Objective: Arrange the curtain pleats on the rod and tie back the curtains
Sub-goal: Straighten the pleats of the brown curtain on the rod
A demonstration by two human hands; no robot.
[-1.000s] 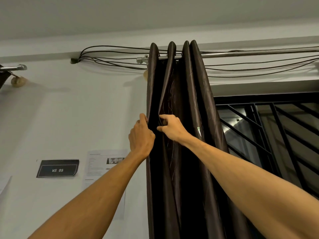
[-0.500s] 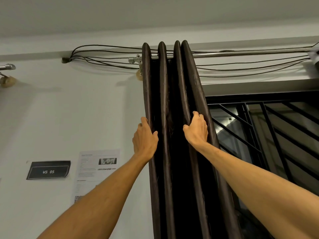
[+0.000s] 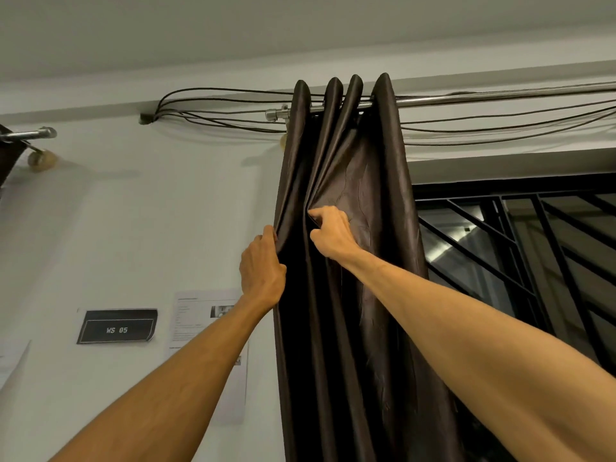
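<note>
Hanging from the metal rod (image 3: 500, 96) beside the barred window (image 3: 520, 248), the dark brown curtain (image 3: 353, 328) was gathered into four pleats. Its outer edge fold was gripped by the closed left hand (image 3: 261, 270), and an inner fold was pinched by the curled right hand (image 3: 333, 233).

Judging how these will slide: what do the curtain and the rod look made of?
Curtain: dark brown woven fabric, likely satin-type synthetic; soft sheen along the folds, fine creases. Rod: polished metal, chrome or steel; bright mirror-like highlights.
</note>
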